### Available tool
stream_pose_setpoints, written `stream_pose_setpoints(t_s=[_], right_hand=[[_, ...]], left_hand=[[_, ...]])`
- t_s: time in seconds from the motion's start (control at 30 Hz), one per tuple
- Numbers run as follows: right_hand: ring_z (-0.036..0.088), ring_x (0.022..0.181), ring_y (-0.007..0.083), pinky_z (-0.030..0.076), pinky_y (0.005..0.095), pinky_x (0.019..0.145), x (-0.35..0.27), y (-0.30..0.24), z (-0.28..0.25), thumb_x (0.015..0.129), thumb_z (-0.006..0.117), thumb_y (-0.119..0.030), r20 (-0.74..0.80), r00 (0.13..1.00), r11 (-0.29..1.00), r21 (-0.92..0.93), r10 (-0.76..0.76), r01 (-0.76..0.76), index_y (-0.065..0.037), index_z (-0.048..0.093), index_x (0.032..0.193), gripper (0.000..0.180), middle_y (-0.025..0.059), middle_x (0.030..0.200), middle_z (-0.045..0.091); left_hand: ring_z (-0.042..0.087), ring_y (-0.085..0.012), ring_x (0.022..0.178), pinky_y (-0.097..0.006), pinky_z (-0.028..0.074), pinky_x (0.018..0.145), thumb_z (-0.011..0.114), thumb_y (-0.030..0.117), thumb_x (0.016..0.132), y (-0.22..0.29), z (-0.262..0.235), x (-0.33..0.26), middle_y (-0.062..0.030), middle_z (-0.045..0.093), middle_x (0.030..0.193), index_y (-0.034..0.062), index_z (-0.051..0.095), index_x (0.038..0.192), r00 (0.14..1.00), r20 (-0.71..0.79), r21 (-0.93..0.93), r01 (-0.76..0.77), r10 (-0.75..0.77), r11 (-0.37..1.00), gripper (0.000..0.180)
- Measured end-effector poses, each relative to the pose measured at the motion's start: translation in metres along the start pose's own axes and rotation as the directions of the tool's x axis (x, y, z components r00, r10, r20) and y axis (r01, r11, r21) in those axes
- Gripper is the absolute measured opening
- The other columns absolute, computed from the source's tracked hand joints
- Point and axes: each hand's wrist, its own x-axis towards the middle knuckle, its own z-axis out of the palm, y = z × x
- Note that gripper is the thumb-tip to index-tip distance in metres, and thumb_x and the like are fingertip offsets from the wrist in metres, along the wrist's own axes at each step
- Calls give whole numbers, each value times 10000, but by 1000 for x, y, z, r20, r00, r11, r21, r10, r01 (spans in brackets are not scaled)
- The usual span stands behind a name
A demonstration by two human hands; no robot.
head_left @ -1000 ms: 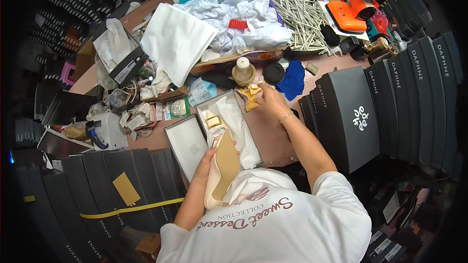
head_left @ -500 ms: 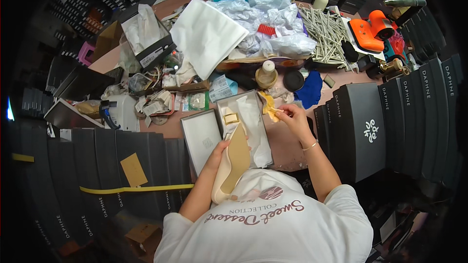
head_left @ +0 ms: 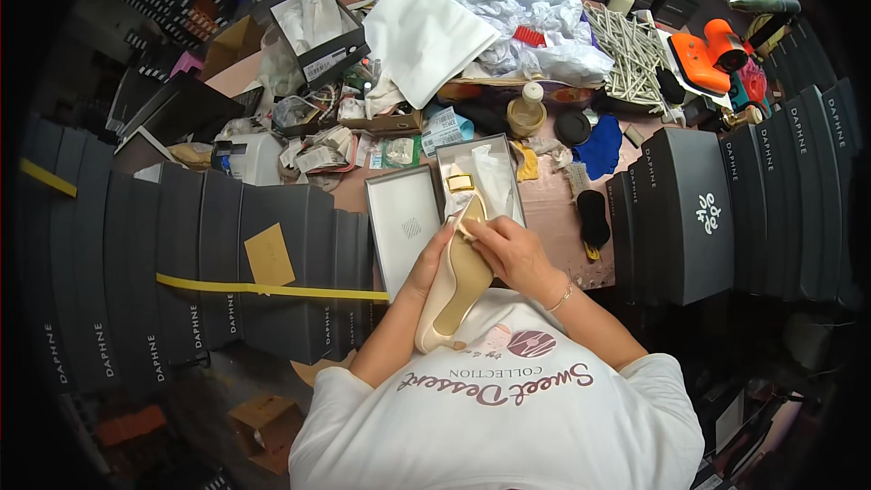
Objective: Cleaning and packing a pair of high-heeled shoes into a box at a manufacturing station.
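Note:
A cream high-heeled shoe (head_left: pixel 456 286) lies sole-up in front of my chest, toe pointing away from me. My left hand (head_left: pixel 434 254) grips its left side. My right hand (head_left: pixel 508 249) is closed over the toe end and pinches something small there that I cannot make out. Just beyond the shoe stands an open grey shoebox (head_left: pixel 511 152) with white tissue and a second shoe's gold buckle (head_left: pixel 461 183) inside. The box lid (head_left: pixel 404 227) lies beside it on the left.
Stacks of dark grey shoeboxes (head_left: pixel 708 209) wall the desk on the right, and more (head_left: pixel 218 263) on the left. Behind the box are a round bottle (head_left: pixel 527 109), blue cloth (head_left: pixel 601 145), a black pad (head_left: pixel 592 216), crumpled plastic (head_left: pixel 544 27) and orange tools (head_left: pixel 712 45).
My right hand has come back from the far side of the desk to the shoe's toe. The shoe has stayed in my left hand. My head has shifted, so the desk sits further right.

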Motion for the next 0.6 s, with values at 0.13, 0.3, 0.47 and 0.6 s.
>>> stream_pose_setpoints(t_s=[0.13,0.3,0.47,0.6], right_hand=[[576,598,235,470,355,508,-7,-14,-11,825,641,-188,16,980,980,31,-196,196,-106,557,884,131,56,728,525],[568,552,281,456,367,478,10,7,0,802,644,-173,12,997,993,-90,-71,72,-93,514,768,156,79,662,525],[613,581,260,478,412,468,-3,0,2,791,597,-192,100,982,987,3,-159,160,-121,517,818,110,57,690,562],[599,587,303,472,414,480,-4,-14,3,810,586,-181,274,957,995,-10,-96,103,-87,521,776,119,93,665,559]], left_hand=[[596,-204,1010,-315,518,851,499,414,898,2,13,-3,-124,557,1176,64,397,1336,995,51,99,-90,85,991,569],[594,-224,996,-333,504,863,512,390,878,-16,6,-7,-121,542,1193,74,352,1385,997,54,121,-63,57,991,618],[573,-184,1034,-300,479,882,486,407,893,-20,20,-9,-112,531,1227,59,369,1368,967,-64,216,-228,247,949,600],[548,-189,1088,-305,462,910,460,445,921,-23,16,-10,-115,530,1237,54,354,1377,967,-41,203,-238,251,950,610]])
